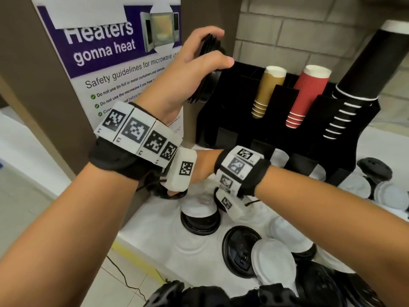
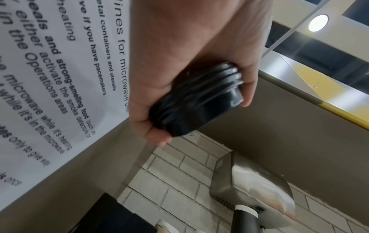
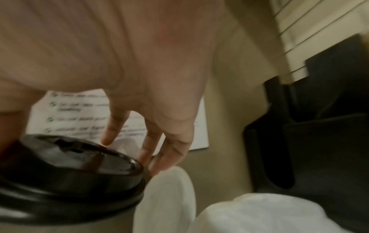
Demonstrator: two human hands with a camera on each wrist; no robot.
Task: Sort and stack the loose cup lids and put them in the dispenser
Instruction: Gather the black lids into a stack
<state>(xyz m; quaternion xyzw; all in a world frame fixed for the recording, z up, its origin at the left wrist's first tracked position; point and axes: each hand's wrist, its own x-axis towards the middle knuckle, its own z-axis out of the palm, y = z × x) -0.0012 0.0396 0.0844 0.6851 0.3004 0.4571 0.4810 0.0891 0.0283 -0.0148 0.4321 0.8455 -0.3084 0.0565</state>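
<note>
Between my left fingers (image 2: 247, 88) I grip a black lid stack (image 2: 196, 100) for the dispenser (image 1: 243, 103), while my right fingers (image 3: 171, 151) hang loose, holding nothing, over the loose lids (image 1: 200, 218).

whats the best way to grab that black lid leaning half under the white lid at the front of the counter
Take the black plastic cup lid by its bare left rim, coming from above and the left. It lies roughly flat, underside up, and the round white plastic lid leans over its right edge, so probably only the left side is free for a thumb-and-finger pinch.
</note>
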